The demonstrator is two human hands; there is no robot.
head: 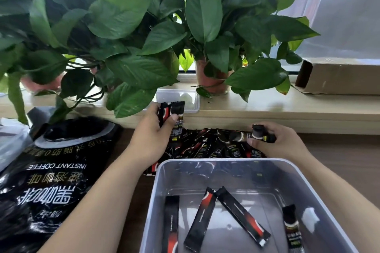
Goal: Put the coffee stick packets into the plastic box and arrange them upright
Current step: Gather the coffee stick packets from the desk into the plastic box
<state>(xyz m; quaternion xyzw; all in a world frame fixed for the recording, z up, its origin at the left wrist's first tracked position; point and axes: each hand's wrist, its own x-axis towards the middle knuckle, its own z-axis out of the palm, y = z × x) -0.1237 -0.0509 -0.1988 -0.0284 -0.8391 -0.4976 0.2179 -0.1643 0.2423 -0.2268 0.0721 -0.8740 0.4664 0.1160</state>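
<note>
Head camera: gripped in the left hand, a small sheaf of coffee stick packets, perhaps two, raised above the loose pile on the table. Pinched sideways in the right hand, another packet. Lying flat inside the plastic box, four packets. At left, a black instant coffee bag

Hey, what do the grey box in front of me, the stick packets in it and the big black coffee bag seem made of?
The plastic box: smooth translucent greyish plastic; dark shapes show blurred through its far wall. The coffee stick packets: probably printed plastic or foil film, with flat sealed ends. The instant coffee bag: glossy crinkled film, bright highlights on its folds.
</note>
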